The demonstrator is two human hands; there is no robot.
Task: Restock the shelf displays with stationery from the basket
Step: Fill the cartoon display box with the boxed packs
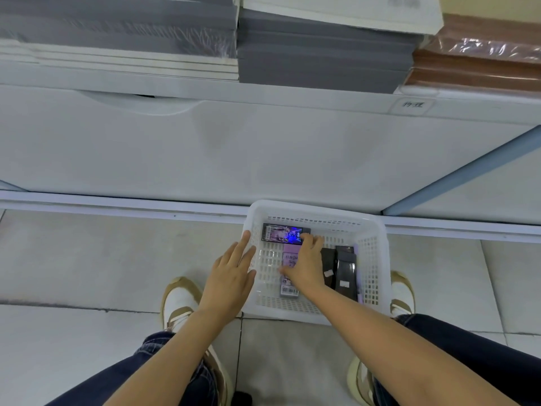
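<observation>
Covering lilac box (289,259), right hand (307,266) fingers (311,241) bent, grip unclear, left hand (231,271) flat on basket (316,207).

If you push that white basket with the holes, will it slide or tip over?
It would probably slide: the white basket sits flat on smooth floor tiles. It looks light, thin holey plastic holding only a few small boxes. It seems unlikely to tip, being wide and low, and the left hand rests on its rim.
</observation>
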